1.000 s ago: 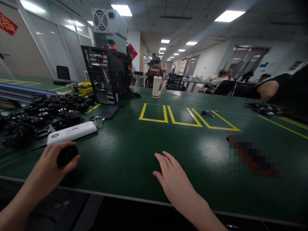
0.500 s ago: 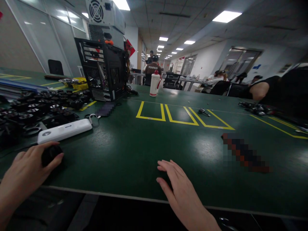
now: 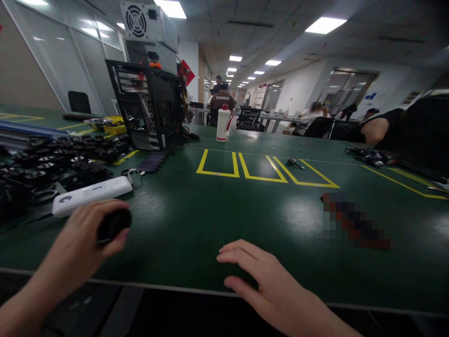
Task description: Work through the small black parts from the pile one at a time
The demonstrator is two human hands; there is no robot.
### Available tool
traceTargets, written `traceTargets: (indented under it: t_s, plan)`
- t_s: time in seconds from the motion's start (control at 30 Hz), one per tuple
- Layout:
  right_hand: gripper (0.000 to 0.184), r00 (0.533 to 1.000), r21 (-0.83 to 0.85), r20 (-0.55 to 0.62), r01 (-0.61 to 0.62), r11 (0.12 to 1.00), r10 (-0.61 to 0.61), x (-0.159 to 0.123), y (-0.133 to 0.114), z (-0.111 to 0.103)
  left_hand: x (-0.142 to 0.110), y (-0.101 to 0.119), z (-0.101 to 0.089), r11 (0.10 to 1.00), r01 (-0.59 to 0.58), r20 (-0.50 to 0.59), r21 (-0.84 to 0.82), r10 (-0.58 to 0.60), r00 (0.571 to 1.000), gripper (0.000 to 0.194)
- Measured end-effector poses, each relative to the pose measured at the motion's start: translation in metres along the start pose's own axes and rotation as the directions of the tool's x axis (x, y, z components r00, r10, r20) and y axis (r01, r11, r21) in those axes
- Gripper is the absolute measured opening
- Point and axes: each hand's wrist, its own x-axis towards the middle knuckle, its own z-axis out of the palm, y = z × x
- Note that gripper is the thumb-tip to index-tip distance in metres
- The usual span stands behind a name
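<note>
My left hand (image 3: 87, 234) is closed around a rounded black object (image 3: 114, 225), thumb below and fingers over it. Its exact kind does not show. The hand is over the near left of the green table, just right of a white power strip (image 3: 93, 194). My right hand (image 3: 259, 274) is open above the near middle of the table, palm turned left, fingers bent and apart from the thumb. Nothing is in it.
Many black parts (image 3: 70, 157) lie heaped at the left. Behind them stands an open black computer case (image 3: 150, 107) with metal power supplies (image 3: 150, 28) on top. A white bottle (image 3: 222, 125), yellow tape outlines (image 3: 219, 175) and a blurred-out dark-red object (image 3: 356, 222) are farther across.
My left hand has moved right and up from beside the power strip, carrying the black object. My right hand has shifted slightly left and lower, its fingers more bent.
</note>
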Motion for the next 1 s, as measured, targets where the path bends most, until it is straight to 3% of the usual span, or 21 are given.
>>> traceTargets:
  t_s: [0.1, 0.2, 0.3, 0.4, 0.57, 0.7, 0.8, 0.9, 1.0]
  plan:
    - [0.027, 0.999, 0.057, -0.021, 0.026, 0.998, -0.025, 0.023, 0.011, -0.01, 0.041, 0.059, 0.023, 0.97, -0.219, 0.132, -0.105, 0.231, 0.964, 0.038]
    - [0.034, 0.991, 0.299, -0.089, -0.07, 0.952, 0.101, 0.054, 0.039, -0.017, 0.078, 0.098, 0.052, 0.927, -0.323, 0.199, -0.191, 0.359, 0.912, 0.037]
    - [0.036, 0.973, 0.568, -0.047, -0.159, 0.807, 0.225, 0.078, 0.069, -0.021, 0.104, 0.119, 0.08, 0.891, -0.359, 0.212, -0.277, 0.421, 0.882, 0.039]
    - [0.033, 0.949, 0.74, -0.026, -0.193, 0.644, 0.315, 0.088, 0.09, -0.025, 0.116, 0.133, 0.106, 0.867, -0.357, 0.182, -0.348, 0.436, 0.881, 0.042]
    - [0.03, 0.889, 0.781, -0.071, -0.233, 0.58, 0.452, 0.088, 0.11, -0.027, 0.124, 0.146, 0.138, 0.86, -0.286, 0.163, -0.422, 0.383, 0.909, 0.058]
    - [0.029, 0.901, 0.734, -0.141, -0.182, 0.654, 0.41, 0.091, 0.123, -0.028, 0.131, 0.146, 0.147, 0.825, -0.263, 0.161, -0.5, 0.388, 0.908, 0.06]
    - [0.029, 0.907, 0.667, -0.197, -0.153, 0.729, 0.371, 0.094, 0.13, -0.028, 0.134, 0.14, 0.146, 0.762, -0.225, 0.208, -0.608, 0.426, 0.88, 0.073]
    - [0.03, 0.906, 0.63, -0.198, -0.175, 0.757, 0.374, 0.096, 0.134, -0.029, 0.138, 0.129, 0.148, 0.679, -0.108, 0.293, -0.726, 0.448, 0.845, 0.089]
    - [0.031, 0.906, 0.621, -0.176, -0.202, 0.757, 0.386, 0.098, 0.136, -0.03, 0.142, 0.119, 0.155, 0.569, 0.033, 0.346, -0.821, 0.451, 0.823, 0.081]
